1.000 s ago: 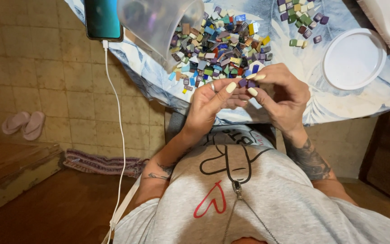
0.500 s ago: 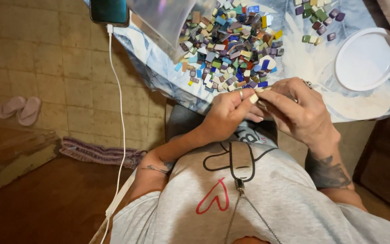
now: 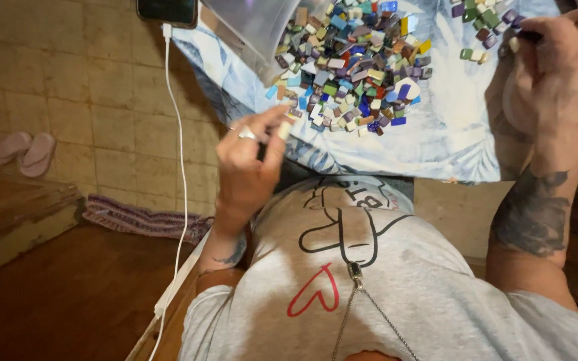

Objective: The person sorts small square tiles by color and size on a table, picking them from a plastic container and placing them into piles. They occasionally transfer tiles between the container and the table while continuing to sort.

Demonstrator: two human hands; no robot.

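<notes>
Left hand (image 3: 249,164) ringed, fingertips pinching one small pale tile piece (image 3: 283,129) at the near edge of the heap. Right hand (image 3: 556,80) curled around something dark and slim; kind not discernible. Mosaic tiles (image 3: 356,67): small glossy squares, many-coloured, heaped on pale patterned cloth (image 3: 449,134). Clear plastic container (image 3: 255,27) tipped beside heap.

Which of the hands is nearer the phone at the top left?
Left. The left hand is below and right of the phone; the right hand is far across the table.
</notes>
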